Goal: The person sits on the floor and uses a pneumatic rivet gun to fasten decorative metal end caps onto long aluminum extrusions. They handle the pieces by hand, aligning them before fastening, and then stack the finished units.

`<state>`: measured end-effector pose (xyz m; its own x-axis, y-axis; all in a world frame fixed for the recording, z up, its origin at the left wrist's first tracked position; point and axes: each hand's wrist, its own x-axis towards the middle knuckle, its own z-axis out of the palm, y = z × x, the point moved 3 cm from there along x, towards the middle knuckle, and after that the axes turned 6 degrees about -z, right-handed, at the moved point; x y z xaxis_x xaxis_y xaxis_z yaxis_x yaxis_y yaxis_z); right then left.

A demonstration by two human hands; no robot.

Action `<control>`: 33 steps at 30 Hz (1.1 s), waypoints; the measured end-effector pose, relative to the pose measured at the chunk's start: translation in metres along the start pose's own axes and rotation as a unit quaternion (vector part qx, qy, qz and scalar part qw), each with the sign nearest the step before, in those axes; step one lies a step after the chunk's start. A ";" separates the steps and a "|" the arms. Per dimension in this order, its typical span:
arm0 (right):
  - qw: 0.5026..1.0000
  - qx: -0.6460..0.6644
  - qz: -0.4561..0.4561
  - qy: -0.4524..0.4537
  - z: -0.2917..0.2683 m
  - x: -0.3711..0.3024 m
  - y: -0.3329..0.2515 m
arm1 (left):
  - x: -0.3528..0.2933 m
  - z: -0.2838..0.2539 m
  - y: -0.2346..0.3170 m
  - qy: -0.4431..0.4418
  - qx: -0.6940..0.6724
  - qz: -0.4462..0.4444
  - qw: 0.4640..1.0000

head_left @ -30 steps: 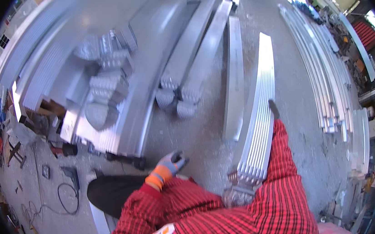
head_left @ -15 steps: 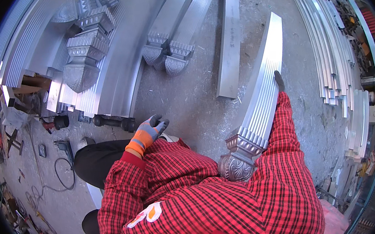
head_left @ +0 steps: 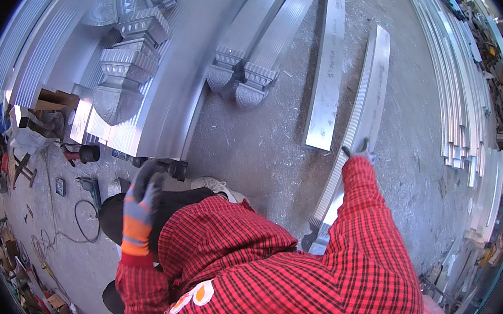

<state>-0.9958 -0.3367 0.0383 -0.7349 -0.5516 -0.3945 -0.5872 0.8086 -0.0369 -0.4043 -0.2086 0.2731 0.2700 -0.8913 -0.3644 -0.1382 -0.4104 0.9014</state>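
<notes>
A long silver metal pilaster (head_left: 374, 92), fluted on one face and plain on another, lies tilted on the floor. Its ornate capital end is nearest me, partly hidden by my right sleeve. My right hand (head_left: 359, 149), in a grey glove, grips the pilaster around its middle, thumb and fingers on either side. My left hand (head_left: 141, 208), in an orange and grey glove, is raised over my left knee and slightly blurred. Its fingers are loosely apart, with nothing visible in them. A dark power tool (head_left: 177, 169) lies on the floor just beyond that hand.
Another plain silver bar (head_left: 327, 72) lies left of the pilaster. Two capital-ended pilasters (head_left: 259, 82) and stacked carved capitals (head_left: 119, 97) sit farther left. Long metal strips (head_left: 449, 87) line the right side. A corded drill (head_left: 89, 189) lies at left.
The pilaster has rolled from fluted face up to show its plain side. My right hand has shifted nearer along it. My left hand has moved left and lifted.
</notes>
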 end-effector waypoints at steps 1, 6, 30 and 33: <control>1.000 0.003 0.006 -0.004 0.007 -0.010 0.005 | -0.006 -0.009 0.009 0.029 -0.003 -0.013 1.000; 0.998 0.041 -0.011 -0.052 0.046 -0.033 0.002 | -0.023 -0.042 0.027 0.114 0.010 -0.007 0.993; 0.915 -0.177 -0.345 0.109 0.093 -0.093 -0.159 | -0.185 -0.189 0.015 0.454 0.020 0.029 0.890; 0.854 -0.117 -0.494 0.115 0.109 -0.143 -0.186 | -0.268 -0.238 -0.082 0.579 -0.127 0.032 0.805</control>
<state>-0.7448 -0.3860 0.0013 0.1262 -0.9883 -0.0857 -0.9911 -0.1220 -0.0524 -0.2383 0.1101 0.3531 0.9974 -0.0703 0.0138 -0.0268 -0.1871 0.9820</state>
